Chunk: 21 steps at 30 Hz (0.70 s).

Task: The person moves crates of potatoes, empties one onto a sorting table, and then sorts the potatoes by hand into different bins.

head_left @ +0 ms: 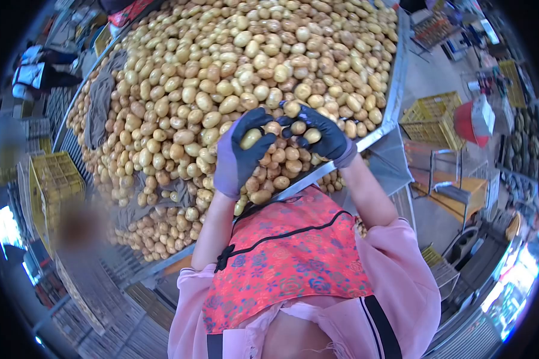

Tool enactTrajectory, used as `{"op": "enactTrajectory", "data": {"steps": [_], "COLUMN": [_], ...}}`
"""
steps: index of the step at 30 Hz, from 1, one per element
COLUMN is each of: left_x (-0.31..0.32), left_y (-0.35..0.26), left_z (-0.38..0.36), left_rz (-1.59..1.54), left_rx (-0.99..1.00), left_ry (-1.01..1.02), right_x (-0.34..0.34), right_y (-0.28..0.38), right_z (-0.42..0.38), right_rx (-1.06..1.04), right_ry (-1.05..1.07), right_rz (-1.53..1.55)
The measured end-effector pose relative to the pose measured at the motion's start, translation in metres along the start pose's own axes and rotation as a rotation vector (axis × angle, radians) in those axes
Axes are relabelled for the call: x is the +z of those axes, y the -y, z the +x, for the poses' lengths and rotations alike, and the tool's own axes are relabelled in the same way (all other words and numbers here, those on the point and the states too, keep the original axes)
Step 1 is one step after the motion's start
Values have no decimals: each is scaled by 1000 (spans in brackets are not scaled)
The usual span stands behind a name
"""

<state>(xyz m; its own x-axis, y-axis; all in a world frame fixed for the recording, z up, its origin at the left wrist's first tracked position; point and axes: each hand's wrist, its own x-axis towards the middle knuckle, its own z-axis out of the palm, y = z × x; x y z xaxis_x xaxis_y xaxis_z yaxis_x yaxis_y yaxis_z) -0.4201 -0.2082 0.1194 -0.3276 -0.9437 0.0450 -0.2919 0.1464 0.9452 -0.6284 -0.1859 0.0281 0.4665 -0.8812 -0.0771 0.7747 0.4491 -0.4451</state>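
Observation:
A broad heap of yellow potatoes [233, 66] fills the sorting table in front of me. My left hand [241, 151], in a purple and black glove, curls around one potato [250, 138]. My right hand [320, 135], gloved the same way, holds a small potato [312, 136], with more small ones [297, 127] against its fingers. Both hands are raised together over the near edge of the heap. My pink sleeves and red patterned apron [287, 257] fill the bottom of the view.
The table's metal rim [395, 78] runs down the right side and along the near edge. Yellow plastic crates stand at right [432, 119] and at left [53, 179]. A person [78, 230] stands at the lower left; another [39, 72] is at the far left.

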Motion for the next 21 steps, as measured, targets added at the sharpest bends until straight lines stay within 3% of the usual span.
{"op": "enactTrajectory", "data": {"steps": [1,3,5,6,7,9,10,11,14,15,17,18,19,20,21], "left_x": [9,27,45,51,60,79,88,92,101,102,108,114,120,126,133], "left_y": [-7,-3,-6,-12,-13,-13,-21,-21,-22,-31,-37,-36,-33,-31,-25], "left_z": [-1,-3,-11,-15,-18,-24,-31,-31,-39,-38,-44,-50,-54,-58,-61], "left_rz": [113,435,579,648,628,290,-2,-189,-492,-649,-801,-595,-484,-376,-629], "left_rx": [91,392,479,500,524,462,137,-78,-174,-359,-558,-321,-169,-17,-300], "left_ry": [46,87,176,301,342,432,510,577,627,685,756,757,785,793,828], "right_x": [-3,-20,7,7,7,4,-3,-17,-35,-33,-63,-50,-62,-80,-84], "right_y": [-18,-46,-43,-50,-54,-66,-76,-83,-110,-116,-152,-153,-169,-188,-196], "right_z": [-15,-27,-53,-66,-83,-130,-156,-183,-275,-304,-369,-370,-385,-388,-378], "right_rx": [-161,-612,-561,-518,-540,-550,-540,-464,-853,-1008,-980,-981,-914,-962,-1006], "right_ry": [-67,-63,-129,-78,-140,-347,-416,-391,-446,-473,-630,-1030,-775,-715,-657], "right_rz": [-520,-1065,-930,-620,-566,-382,-169,262,541,604,858,752,928,853,778]}}
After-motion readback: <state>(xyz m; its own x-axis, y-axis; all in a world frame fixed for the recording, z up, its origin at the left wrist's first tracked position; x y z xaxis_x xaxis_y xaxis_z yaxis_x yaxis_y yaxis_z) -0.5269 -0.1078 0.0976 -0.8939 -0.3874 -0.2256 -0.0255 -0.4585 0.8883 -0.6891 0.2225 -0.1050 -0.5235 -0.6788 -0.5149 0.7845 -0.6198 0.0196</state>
